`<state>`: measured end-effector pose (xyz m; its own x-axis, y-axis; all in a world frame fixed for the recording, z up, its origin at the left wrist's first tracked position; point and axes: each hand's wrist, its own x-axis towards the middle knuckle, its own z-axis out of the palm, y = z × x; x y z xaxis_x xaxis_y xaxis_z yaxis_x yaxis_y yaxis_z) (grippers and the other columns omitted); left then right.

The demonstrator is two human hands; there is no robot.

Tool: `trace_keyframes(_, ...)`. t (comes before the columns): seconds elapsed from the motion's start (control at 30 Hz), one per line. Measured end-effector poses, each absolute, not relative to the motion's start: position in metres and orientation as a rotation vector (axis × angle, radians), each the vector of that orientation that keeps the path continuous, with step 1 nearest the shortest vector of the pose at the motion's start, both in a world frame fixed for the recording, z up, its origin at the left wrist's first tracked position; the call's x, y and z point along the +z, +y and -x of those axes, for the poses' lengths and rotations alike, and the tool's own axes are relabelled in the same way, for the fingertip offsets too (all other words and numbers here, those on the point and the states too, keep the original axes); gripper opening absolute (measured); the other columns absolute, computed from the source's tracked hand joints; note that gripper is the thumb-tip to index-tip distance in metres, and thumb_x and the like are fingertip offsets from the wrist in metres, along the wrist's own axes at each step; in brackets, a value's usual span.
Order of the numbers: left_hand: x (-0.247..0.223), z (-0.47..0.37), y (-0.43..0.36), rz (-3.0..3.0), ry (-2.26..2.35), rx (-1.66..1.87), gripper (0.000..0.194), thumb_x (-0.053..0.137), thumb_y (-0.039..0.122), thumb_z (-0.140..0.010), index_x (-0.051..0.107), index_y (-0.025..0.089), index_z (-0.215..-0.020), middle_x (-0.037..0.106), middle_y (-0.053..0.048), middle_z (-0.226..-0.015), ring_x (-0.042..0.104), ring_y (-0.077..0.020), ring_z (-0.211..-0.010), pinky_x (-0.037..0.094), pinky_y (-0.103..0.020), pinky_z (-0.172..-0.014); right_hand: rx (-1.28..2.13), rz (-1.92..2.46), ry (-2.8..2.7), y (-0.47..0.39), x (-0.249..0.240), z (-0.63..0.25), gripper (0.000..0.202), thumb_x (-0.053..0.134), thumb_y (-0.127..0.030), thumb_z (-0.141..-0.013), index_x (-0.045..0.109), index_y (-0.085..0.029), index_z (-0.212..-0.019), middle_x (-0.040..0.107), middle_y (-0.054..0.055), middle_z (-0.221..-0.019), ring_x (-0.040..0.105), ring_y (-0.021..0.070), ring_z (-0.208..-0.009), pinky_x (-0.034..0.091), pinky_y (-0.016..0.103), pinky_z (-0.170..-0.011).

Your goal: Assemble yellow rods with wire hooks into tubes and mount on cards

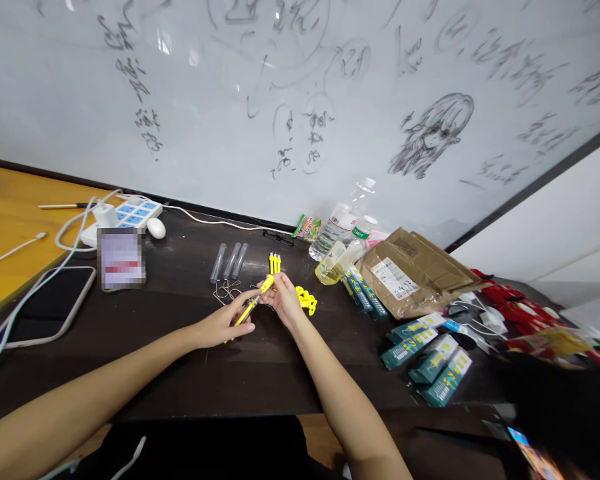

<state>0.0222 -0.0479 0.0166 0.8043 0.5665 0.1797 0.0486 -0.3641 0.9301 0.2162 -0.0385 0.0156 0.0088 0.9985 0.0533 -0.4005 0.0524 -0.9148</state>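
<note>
A slim yellow pen-like piece with a clear barrel (251, 308) slants between my two hands over the dark table. My left hand (229, 321) is closed around its lower part. At its wider yellow upper end (267, 284), the fingers of my right hand (284, 299) are pinched together. Just beyond the right hand lie several thin yellow sticks with pale tips (275, 262). A small pile of yellow looped parts (307, 300) sits to the right of that hand. Clear tubes (229, 261) and a tangle of thin cord (226, 291) lie beyond the left hand.
Green boxes (433, 363) and a brown parcel (405, 270) occupy the right side, near bottles (337, 227). On the left are a phone (45, 307), a power strip (135, 215), cables and a white mouse (156, 228). A whiteboard (205, 133) rises behind the table.
</note>
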Motion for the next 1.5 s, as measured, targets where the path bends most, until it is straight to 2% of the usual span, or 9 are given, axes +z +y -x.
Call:
trace_keyframes(0.13,0.015,-0.023,-0.048,-1.874,0.486,0.610,0.067,0.052,0.035,-0.085,0.018,0.025,-0.142,0.039,0.006,-0.065,0.035,-0.0095,-0.054,0.030,-0.021,-0.053,1.336,0.872,-0.919,-0.038,0.015,-0.216,0.034,0.063,-0.049,-0.076,0.045,-0.021,-0.084,0.069,0.001,-0.074,0.057,0.0082,-0.047,0.053,0.023,-0.048)
trace_keyframes(0.23,0.012,-0.024,-0.048,-1.876,0.512,0.651,0.064,0.052,0.035,-0.085,0.021,0.025,-0.141,0.041,0.006,-0.064,0.035,-0.0093,-0.053,0.029,-0.020,-0.051,1.313,0.878,-0.931,-0.039,0.015,-0.216,0.033,0.062,-0.048,-0.077,0.045,-0.022,-0.086,0.069,0.001,-0.074,0.057,0.0081,-0.047,0.054,0.023,-0.048)
trace_keyframes(0.43,0.010,-0.024,-0.046,-1.859,0.591,0.688,0.055,0.048,0.035,-0.088,0.028,0.023,-0.138,0.045,0.007,-0.059,0.044,-0.0094,-0.052,0.037,-0.020,-0.052,1.271,0.908,-0.944,-0.038,0.018,-0.217,0.034,0.060,-0.050,-0.077,0.042,-0.023,-0.085,0.069,0.000,-0.075,0.058,0.0091,-0.047,0.055,0.024,-0.046)
trace_keyframes(0.63,0.009,-0.022,-0.048,-1.696,0.635,0.620,0.053,0.041,0.042,-0.090,0.024,0.030,-0.138,0.044,0.008,-0.061,0.044,-0.0062,-0.032,0.036,-0.017,-0.031,1.214,0.891,-0.986,-0.039,0.020,-0.218,0.031,0.059,-0.049,-0.079,0.042,-0.024,-0.084,0.068,-0.001,-0.075,0.060,0.0098,-0.049,0.055,0.023,-0.045)
trace_keyframes(0.73,0.012,-0.022,-0.050,-1.727,0.656,0.624,0.050,0.039,0.043,-0.091,0.026,0.031,-0.137,0.046,0.007,-0.063,0.043,-0.0053,-0.029,0.035,-0.016,-0.027,1.178,0.876,-1.006,-0.040,0.022,-0.218,0.029,0.058,-0.048,-0.080,0.042,-0.023,-0.084,0.068,-0.001,-0.074,0.060,0.0095,-0.049,0.055,0.023,-0.045)
trace_keyframes(0.93,0.014,-0.023,-0.050,-1.725,0.652,0.611,0.049,0.038,0.043,-0.091,0.026,0.030,-0.137,0.044,0.008,-0.065,0.038,-0.0032,-0.030,0.033,-0.015,-0.028,1.141,0.877,-1.023,-0.042,0.026,-0.219,0.030,0.059,-0.047,-0.079,0.042,-0.023,-0.083,0.068,0.000,-0.075,0.059,0.0099,-0.049,0.054,0.023,-0.043)
trace_keyframes(1.1,0.012,-0.021,-0.045,-1.701,0.603,0.642,0.056,0.046,0.041,-0.088,0.024,0.026,-0.138,0.042,0.008,-0.064,0.034,-0.0028,-0.037,0.029,-0.014,-0.034,1.139,0.893,-0.997,-0.042,0.029,-0.219,0.031,0.060,-0.047,-0.077,0.042,-0.023,-0.082,0.068,-0.001,-0.072,0.058,0.0086,-0.047,0.054,0.021,-0.042)
trace_keyframes(1.3,0.016,-0.020,-0.048,-1.770,0.659,0.788,0.046,0.043,0.039,-0.089,0.037,0.022,-0.131,0.044,0.007,-0.060,0.038,-0.0050,-0.044,0.031,-0.014,-0.041,1.175,0.847,-0.972,-0.044,0.030,-0.217,0.030,0.061,-0.045,-0.078,0.041,-0.022,-0.082,0.068,-0.002,-0.075,0.058,0.0085,-0.048,0.054,0.021,-0.042)
trace_keyframes(1.5,0.014,-0.017,-0.041,-1.559,0.803,1.008,0.048,0.032,0.053,-0.089,0.047,0.018,-0.118,0.058,0.001,-0.071,0.042,-0.0055,-0.037,0.031,-0.015,-0.031,1.186,0.790,-0.965,-0.048,0.035,-0.216,0.030,0.060,-0.044,-0.079,0.039,-0.023,-0.081,0.068,-0.002,-0.078,0.059,0.0087,-0.050,0.054,0.021,-0.042)
